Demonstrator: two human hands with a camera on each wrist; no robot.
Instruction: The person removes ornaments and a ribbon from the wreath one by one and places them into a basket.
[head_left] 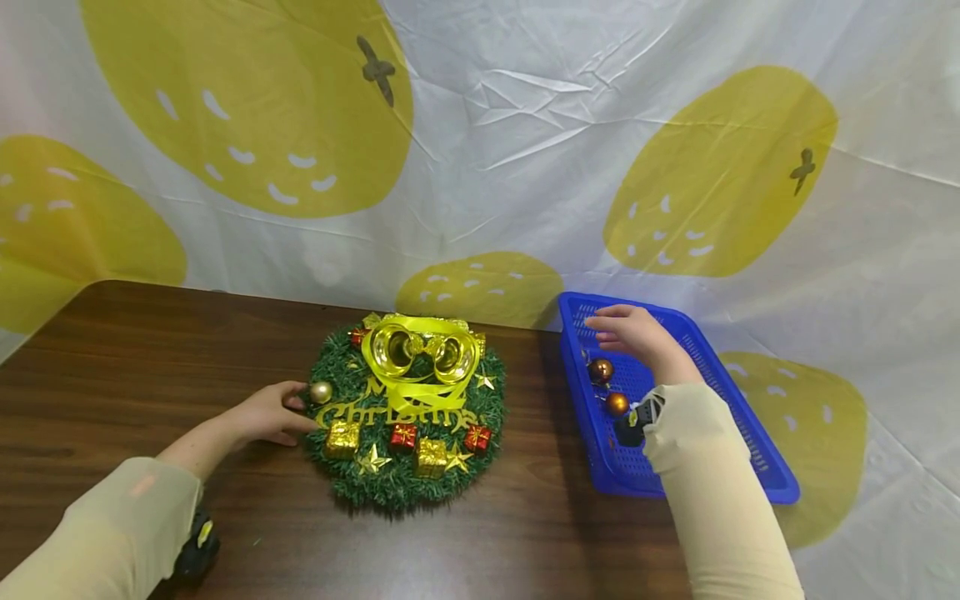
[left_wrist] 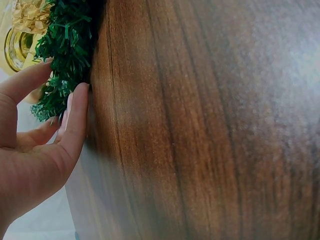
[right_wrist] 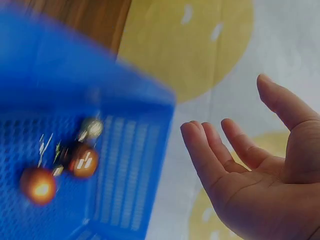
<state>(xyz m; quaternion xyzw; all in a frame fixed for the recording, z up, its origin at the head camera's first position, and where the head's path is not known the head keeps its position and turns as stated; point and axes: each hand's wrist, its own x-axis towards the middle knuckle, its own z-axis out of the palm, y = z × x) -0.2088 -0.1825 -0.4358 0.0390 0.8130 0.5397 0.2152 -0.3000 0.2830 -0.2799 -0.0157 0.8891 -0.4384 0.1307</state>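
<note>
A green tinsel Christmas wreath [head_left: 390, 493] lies on the table, with gold lettering, yellow ribbon [head_left: 423, 390], two gold bells [head_left: 455, 357], stars and small gift boxes. My left hand [head_left: 266, 412] holds its left edge, thumb and fingers to either side of the greenery [left_wrist: 65, 50], close by a gold bauble [head_left: 321, 392]. Over the far part of a blue plastic basket [head_left: 776, 487] hovers my right hand [head_left: 633, 333], fingers loosely bent and nothing in them. Inside the basket are a brown bauble [head_left: 601, 371], an orange one [head_left: 617, 404] and a pale gold one [right_wrist: 92, 128].
The dark wood table [head_left: 187, 333] runs back to a white curtain [head_left: 517, 167] printed with large yellow fruit. The basket stands at the right, its raised rim close to the curtain. Bare tabletop [head_left: 532, 417] lies between wreath and basket.
</note>
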